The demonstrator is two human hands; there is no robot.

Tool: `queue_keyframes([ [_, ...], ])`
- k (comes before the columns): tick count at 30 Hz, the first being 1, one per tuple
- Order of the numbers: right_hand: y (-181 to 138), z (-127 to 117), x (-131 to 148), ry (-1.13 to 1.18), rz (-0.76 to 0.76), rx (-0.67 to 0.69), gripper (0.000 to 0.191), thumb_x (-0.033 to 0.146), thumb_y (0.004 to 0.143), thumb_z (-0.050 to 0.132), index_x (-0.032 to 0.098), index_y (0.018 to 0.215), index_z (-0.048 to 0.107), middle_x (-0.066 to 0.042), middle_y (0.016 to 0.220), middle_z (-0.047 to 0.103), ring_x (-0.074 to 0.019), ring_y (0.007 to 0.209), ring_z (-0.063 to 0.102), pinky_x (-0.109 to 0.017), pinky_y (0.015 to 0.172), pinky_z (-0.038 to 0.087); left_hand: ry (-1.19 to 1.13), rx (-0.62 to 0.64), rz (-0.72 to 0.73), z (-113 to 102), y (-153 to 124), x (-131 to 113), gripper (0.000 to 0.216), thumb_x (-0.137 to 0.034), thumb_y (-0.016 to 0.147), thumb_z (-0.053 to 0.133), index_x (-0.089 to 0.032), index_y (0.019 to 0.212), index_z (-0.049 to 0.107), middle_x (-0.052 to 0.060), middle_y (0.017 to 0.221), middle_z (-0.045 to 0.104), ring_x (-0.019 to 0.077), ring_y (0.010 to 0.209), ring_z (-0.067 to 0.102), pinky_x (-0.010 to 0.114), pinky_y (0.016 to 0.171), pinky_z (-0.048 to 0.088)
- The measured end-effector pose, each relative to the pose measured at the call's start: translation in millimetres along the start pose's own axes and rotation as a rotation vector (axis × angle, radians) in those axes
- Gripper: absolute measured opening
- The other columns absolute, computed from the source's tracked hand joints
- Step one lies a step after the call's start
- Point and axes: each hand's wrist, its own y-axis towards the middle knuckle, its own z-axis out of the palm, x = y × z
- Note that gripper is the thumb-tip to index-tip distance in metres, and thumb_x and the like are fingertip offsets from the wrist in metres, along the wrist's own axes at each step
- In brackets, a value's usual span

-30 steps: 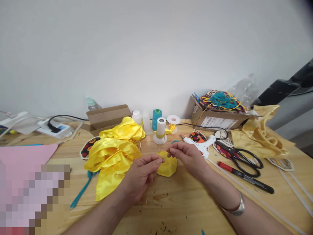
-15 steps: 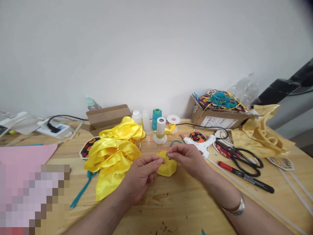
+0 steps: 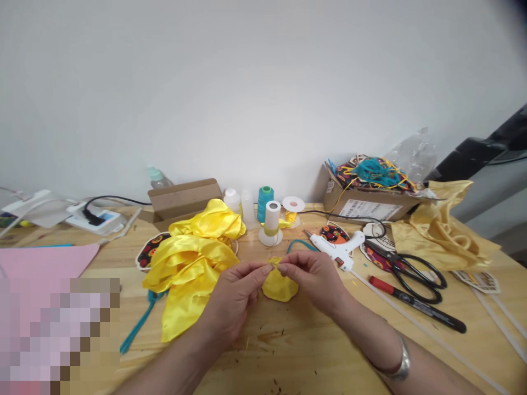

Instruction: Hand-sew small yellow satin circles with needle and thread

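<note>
A small piece of yellow fabric (image 3: 280, 286) hangs below my fingertips, its upper edge bunched up. My left hand (image 3: 237, 292) pinches that bunched edge between thumb and forefinger. From the other side, my right hand (image 3: 309, 276) closes thumb and forefinger on the same edge, very near the left fingertips. Whether a thread or needle is in the pinch is too small to tell. Left of my hands lies a heap of shiny yellow satin (image 3: 189, 263). A spool of yellow thread (image 3: 271, 222) stands just behind the small piece.
A white hot glue gun (image 3: 338, 248), black-handled scissors (image 3: 415, 274) and a red-capped black marker (image 3: 420, 305) lie at right. Behind stand a teal thread cone (image 3: 265, 204), white bottles (image 3: 247, 208) and a filled cardboard box (image 3: 362, 207). Pale gold fabric (image 3: 444, 236) lies far right.
My right hand has moved slightly left and down, bringing its fingertips up against the left ones at the fabric's top. The view has shifted a little.
</note>
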Motion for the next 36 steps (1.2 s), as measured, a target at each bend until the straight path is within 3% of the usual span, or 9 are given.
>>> queue_keyframes([
  [13,-7.9,3.9,3.6,-0.328,-0.375,-0.079,0.013,0.017,0.081,0.057,0.016,0.070,0.065,-0.002,0.067,0.063,-0.0139,0.066,0.056,-0.026,0.062,0.042,0.148,-0.043,0.090,5.4,-3.5,-5.7,0.013,-0.030,0.069,0.072,-0.022,0.077,0.077,-0.002,0.055,0.063,0.0090,0.054,0.048,0.018,0.048,0.034],
  [17,-8.5,3.1,1.0,-0.395,-0.447,-0.050,0.013,0.015,0.083,0.055,0.016,0.073,0.063,-0.003,0.071,0.062,-0.0151,0.070,0.055,-0.027,0.065,0.042,0.167,-0.060,0.097,5.8,-3.2,-4.7,0.014,-0.030,0.069,0.072,-0.022,0.079,0.078,-0.004,0.046,0.054,0.0092,0.052,0.047,0.018,0.048,0.034],
  [26,-10.2,1.9,2.5,-0.462,-0.502,0.017,0.015,0.014,0.085,0.053,0.017,0.073,0.062,-0.002,0.069,0.060,-0.0142,0.071,0.054,-0.026,0.065,0.040,0.134,-0.050,0.077,5.6,-2.1,-3.0,0.013,-0.029,0.067,0.074,-0.021,0.076,0.078,-0.005,0.044,0.052,0.0077,0.049,0.043,0.018,0.047,0.032],
  [36,-8.1,2.1,0.0,-0.517,-0.528,0.050,0.013,0.017,0.085,0.054,0.018,0.075,0.063,-0.002,0.068,0.060,-0.0144,0.069,0.053,-0.026,0.063,0.038,0.058,-0.051,0.019,5.1,0.6,-1.1,0.014,-0.031,0.065,0.075,-0.018,0.071,0.075,-0.004,0.054,0.062,0.0049,0.048,0.043,0.015,0.046,0.032],
])
